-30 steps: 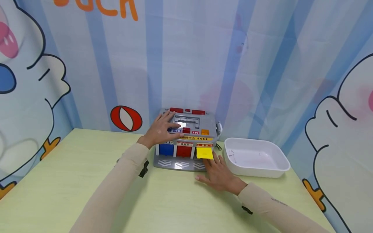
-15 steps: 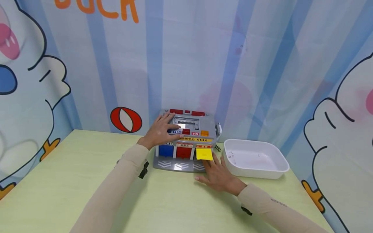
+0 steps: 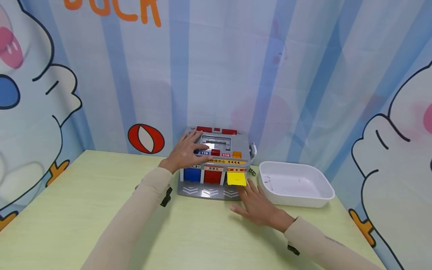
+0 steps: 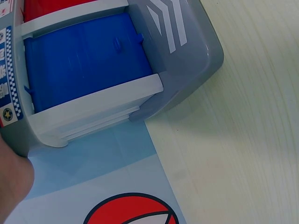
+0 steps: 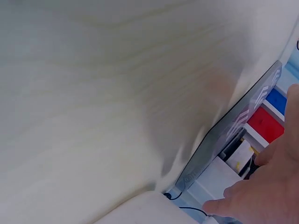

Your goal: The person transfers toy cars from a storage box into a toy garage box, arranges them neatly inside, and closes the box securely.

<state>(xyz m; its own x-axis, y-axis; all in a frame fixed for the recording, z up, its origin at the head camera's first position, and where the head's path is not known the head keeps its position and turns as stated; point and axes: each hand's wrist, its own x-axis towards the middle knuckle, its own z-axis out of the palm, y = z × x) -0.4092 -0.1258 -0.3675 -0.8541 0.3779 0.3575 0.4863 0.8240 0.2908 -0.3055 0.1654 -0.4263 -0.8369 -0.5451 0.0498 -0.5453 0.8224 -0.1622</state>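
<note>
A grey toy garage (image 3: pixel 241 142) stands at the back of the table, with a blue door (image 4: pixel 84 60) and a red door (image 3: pixel 213 177) down. Its yellow door (image 3: pixel 236 179) is swung up and sticks out at the front. My left hand (image 3: pixel 185 152) rests spread on the left part of the roof. Below the yellow door, my right hand (image 3: pixel 259 207) reaches to the garage's right front corner with fingers extended; I cannot tell if the fingertips touch it. In the right wrist view, a white thing with yellow bits (image 5: pixel 240 156) shows in the open bay.
A white plastic tub (image 3: pixel 303 201) stands to the right of the garage. A dark coiled cord (image 3: pixel 252 171) lies between them. Behind the table hangs a striped curtain (image 3: pixel 216 75). The pale table (image 3: pixel 202 240) stretches toward me.
My right hand has drawn slightly right, away from beneath the yellow door. My left hand and the garage stay put.
</note>
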